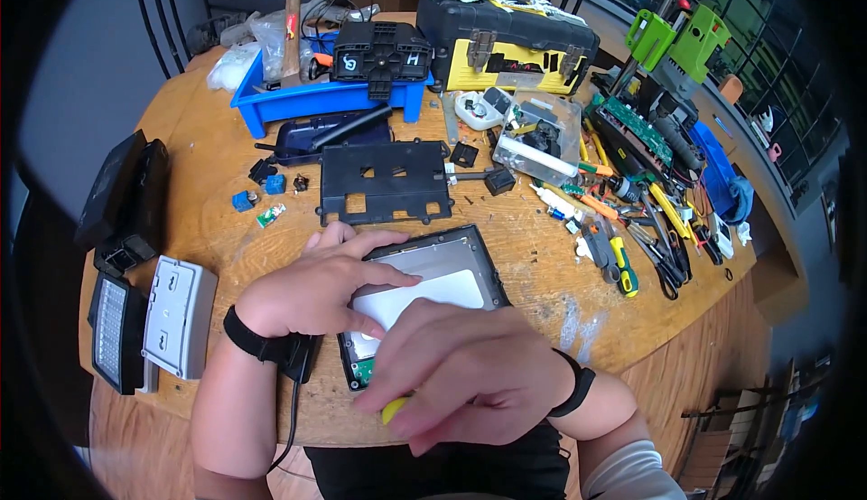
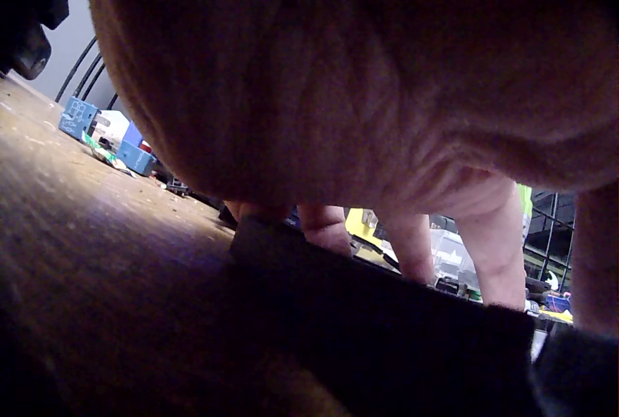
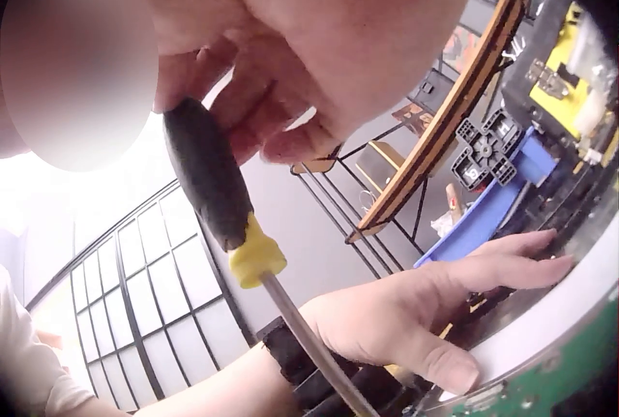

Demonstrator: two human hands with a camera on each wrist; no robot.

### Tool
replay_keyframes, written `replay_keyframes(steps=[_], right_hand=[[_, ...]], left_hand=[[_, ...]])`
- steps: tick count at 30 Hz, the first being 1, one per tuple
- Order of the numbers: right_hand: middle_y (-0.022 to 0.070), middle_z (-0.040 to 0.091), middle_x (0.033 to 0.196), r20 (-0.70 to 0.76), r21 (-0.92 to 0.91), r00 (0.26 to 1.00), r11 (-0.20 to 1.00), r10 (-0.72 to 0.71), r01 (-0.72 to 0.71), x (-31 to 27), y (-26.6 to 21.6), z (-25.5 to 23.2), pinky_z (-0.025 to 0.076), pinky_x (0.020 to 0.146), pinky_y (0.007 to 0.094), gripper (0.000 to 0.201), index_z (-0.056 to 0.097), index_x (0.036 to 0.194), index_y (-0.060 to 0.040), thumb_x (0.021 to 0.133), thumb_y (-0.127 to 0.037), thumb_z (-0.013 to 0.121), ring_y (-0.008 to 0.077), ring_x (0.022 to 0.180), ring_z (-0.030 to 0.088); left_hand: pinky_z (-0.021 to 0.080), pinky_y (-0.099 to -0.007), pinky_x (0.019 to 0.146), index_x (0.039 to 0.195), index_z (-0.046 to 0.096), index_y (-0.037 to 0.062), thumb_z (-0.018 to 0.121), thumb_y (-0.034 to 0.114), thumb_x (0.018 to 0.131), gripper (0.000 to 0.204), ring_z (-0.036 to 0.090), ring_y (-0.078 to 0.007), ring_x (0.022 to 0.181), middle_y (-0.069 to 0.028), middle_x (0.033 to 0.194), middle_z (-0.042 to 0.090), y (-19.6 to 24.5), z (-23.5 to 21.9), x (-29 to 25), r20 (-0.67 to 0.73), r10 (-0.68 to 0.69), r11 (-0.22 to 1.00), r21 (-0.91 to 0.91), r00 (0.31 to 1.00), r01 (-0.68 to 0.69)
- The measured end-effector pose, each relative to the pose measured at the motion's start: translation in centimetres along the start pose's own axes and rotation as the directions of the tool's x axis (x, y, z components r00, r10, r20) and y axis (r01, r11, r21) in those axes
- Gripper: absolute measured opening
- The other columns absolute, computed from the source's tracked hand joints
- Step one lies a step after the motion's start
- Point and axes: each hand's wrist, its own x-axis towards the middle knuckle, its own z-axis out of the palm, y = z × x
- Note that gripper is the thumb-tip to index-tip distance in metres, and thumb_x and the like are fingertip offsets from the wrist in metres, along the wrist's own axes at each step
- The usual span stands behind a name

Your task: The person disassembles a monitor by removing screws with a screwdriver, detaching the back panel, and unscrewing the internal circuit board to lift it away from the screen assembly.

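Note:
A black-framed flat device [image 1: 485, 261] lies on the wooden table before me, with a grey metal inner face and a white panel [image 1: 456, 290] on it. A strip of green circuit board [image 1: 362, 372] shows at its near corner. Across its left side rests my left hand [image 1: 316, 281], fingers spread, thumb and fingertips on the device. My right hand [image 1: 474, 364] grips a screwdriver [image 3: 208, 175] with a black and yellow handle. Its metal shaft points down toward the device's near edge; the tip is out of sight in the right wrist view.
Beyond the device lies a black plastic plate [image 1: 384, 184] with cut-outs. Grey and black lamp housings [image 1: 179, 319] stand at left. A blue tray [image 1: 330, 102] and a black-yellow toolbox [image 1: 510, 44] are at the back. Pliers, screwdrivers [image 1: 623, 265] and other tools crowd the right.

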Motion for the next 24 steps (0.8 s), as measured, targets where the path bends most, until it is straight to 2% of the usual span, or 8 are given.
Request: replay_keyframes(steps=[2, 6, 8, 10, 15, 17, 20, 24], right_hand=[[0.0115, 0.073, 0.110, 0.108, 0.079, 0.992, 0.995, 0.057, -0.066, 0.0, 0.2, 0.1, 0.052, 0.080, 0.0380, 0.026, 0.075, 0.096, -0.0095, 0.077, -0.016, 0.091, 0.0268, 0.096, 0.066], [0.0107, 0.073, 0.110, 0.072, 0.090, 0.997, 0.996, 0.004, -0.010, 0.4, -0.3, 0.1, 0.052, 0.081, 0.0385, 0.026, 0.074, 0.097, -0.0094, 0.078, -0.018, 0.090, 0.0268, 0.094, 0.066], [0.0103, 0.072, 0.112, 0.007, -0.006, 0.999, 0.999, -0.038, 0.038, 0.0, -0.3, 0.0, 0.052, 0.083, 0.0399, 0.027, 0.074, 0.100, -0.0093, 0.079, -0.018, 0.089, 0.0276, 0.094, 0.065], [0.0101, 0.072, 0.113, -0.001, -0.012, 0.999, 0.999, -0.040, 0.040, -0.1, -0.2, -0.1, 0.052, 0.084, 0.0402, 0.026, 0.074, 0.100, -0.0094, 0.080, -0.017, 0.088, 0.0278, 0.095, 0.065], [0.0099, 0.072, 0.114, 0.026, 0.032, 0.999, 0.999, 0.019, -0.020, -0.2, 0.2, 0.1, 0.052, 0.086, 0.0413, 0.024, 0.074, 0.101, -0.0099, 0.080, -0.012, 0.086, 0.0287, 0.097, 0.064], [0.0104, 0.072, 0.114, 0.108, 0.066, 0.993, 0.996, 0.053, -0.060, -0.1, 0.2, 0.2, 0.051, 0.088, 0.0417, 0.023, 0.074, 0.101, -0.0097, 0.080, -0.009, 0.086, 0.0298, 0.098, 0.064], [0.0112, 0.072, 0.114, 0.100, 0.145, 0.993, 0.987, 0.057, -0.071, 0.0, 0.0, 0.1, 0.051, 0.091, 0.0423, 0.024, 0.074, 0.102, -0.0101, 0.080, -0.009, 0.085, 0.0302, 0.099, 0.064], [0.0118, 0.072, 0.114, 0.012, 0.021, 1.000, 0.999, 0.028, -0.028, -0.5, -0.3, -0.3, 0.049, 0.095, 0.0421, 0.026, 0.073, 0.105, -0.0106, 0.082, -0.007, 0.084, 0.0302, 0.100, 0.064]], left_hand=[[0.029, -0.0423, 0.107, 0.125, 0.074, 0.0270, 0.082, 0.027, 0.072, 0.053, 0.047, -0.0329, 0.113, -0.0071, 0.155, 0.047, -0.1, 0.2, 0.1, -0.004, 0.000, 1.000, 0.010, 1.000, 0.000], [0.029, -0.0429, 0.105, 0.125, 0.074, 0.0277, 0.084, 0.029, 0.070, 0.055, 0.045, -0.0326, 0.109, -0.0071, 0.154, 0.047, -0.2, 0.1, 0.0, -0.012, 0.024, 0.999, 0.026, 1.000, -0.024], [0.030, -0.0430, 0.105, 0.125, 0.074, 0.0278, 0.084, 0.031, 0.069, 0.056, 0.044, -0.0323, 0.108, -0.0070, 0.154, 0.048, 0.0, -0.1, 0.1, -0.015, 0.037, 0.999, 0.021, 0.999, -0.036], [0.036, -0.0419, 0.103, 0.128, 0.072, 0.0257, 0.090, 0.024, 0.064, 0.067, 0.042, -0.0317, 0.111, -0.0045, 0.156, 0.044, 0.3, -0.2, 0.0, 0.022, -0.007, 1.000, 0.028, 1.000, 0.006], [0.036, -0.0417, 0.103, 0.128, 0.072, 0.0268, 0.090, 0.023, 0.064, 0.066, 0.041, -0.0325, 0.110, -0.0051, 0.156, 0.044, 0.2, 0.0, 0.1, 0.018, -0.001, 0.999, 0.036, 1.000, 0.000], [0.036, -0.0417, 0.103, 0.128, 0.072, 0.0273, 0.090, 0.023, 0.064, 0.066, 0.041, -0.0328, 0.110, -0.0052, 0.156, 0.044, 0.1, 0.0, 0.2, 0.023, -0.004, 0.999, 0.050, 1.000, 0.003], [0.035, -0.0418, 0.103, 0.127, 0.072, 0.0278, 0.090, 0.023, 0.064, 0.066, 0.041, -0.0331, 0.110, -0.0054, 0.156, 0.044, 0.0, 0.0, 0.2, 0.017, 0.006, 0.999, 0.031, 1.000, -0.007], [0.035, -0.0420, 0.104, 0.127, 0.072, 0.0279, 0.089, 0.023, 0.065, 0.065, 0.041, -0.0324, 0.111, -0.0060, 0.156, 0.045, 0.5, -0.4, 0.1, 0.027, -0.007, 1.000, 0.019, 1.000, 0.006]])
